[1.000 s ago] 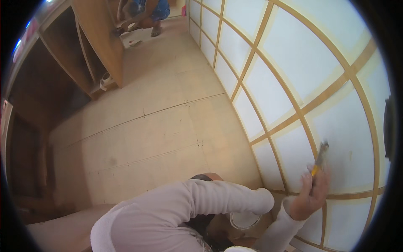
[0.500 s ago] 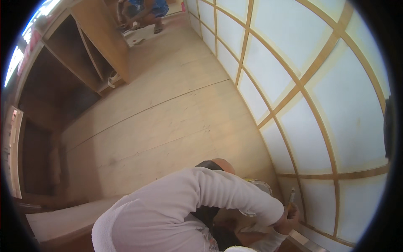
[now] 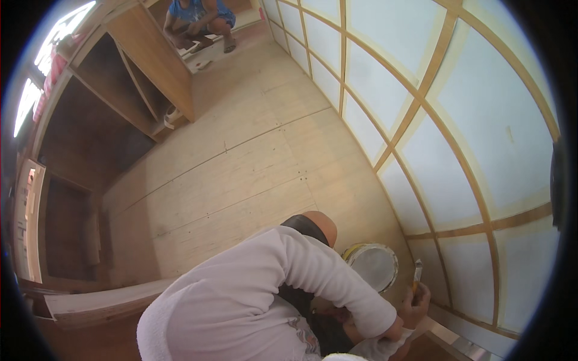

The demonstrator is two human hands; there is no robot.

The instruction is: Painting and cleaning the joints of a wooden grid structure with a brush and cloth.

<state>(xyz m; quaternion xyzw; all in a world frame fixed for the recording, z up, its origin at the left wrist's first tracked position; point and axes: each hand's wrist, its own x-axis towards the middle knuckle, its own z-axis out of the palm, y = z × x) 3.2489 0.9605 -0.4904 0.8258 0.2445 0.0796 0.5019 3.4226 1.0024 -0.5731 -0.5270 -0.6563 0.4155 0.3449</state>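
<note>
My right hand [image 3: 416, 304] holds a small paintbrush [image 3: 417, 272] by its yellow handle, the pale head pointing up beside the lattice wall. Across my body reaches my left arm in a white sleeve. At its end my left hand [image 3: 394, 330] is closed at the white cuff of my right sleeve [image 3: 380, 347], its fingers partly hidden. A round paint can [image 3: 374, 268], pale inside with a smeared yellowish rim, stands on the floor beyond my hands. My bent knee [image 3: 319, 226], with dark cloth around it, shows past my left arm.
A lattice wall [image 3: 421, 99] of wooden strips over white panels rises on the right. Plywood flooring [image 3: 241, 180] stretches ahead. Open wooden cabinets [image 3: 90, 129] line the left, with a tape roll [image 3: 173, 117] on their edge. Another person [image 3: 201, 21] squats at the far end.
The view has shifted. The paint can now shows clearly past my left arm. My left hand has drawn back from the brush to the right cuff; the brush stays in my right hand.
</note>
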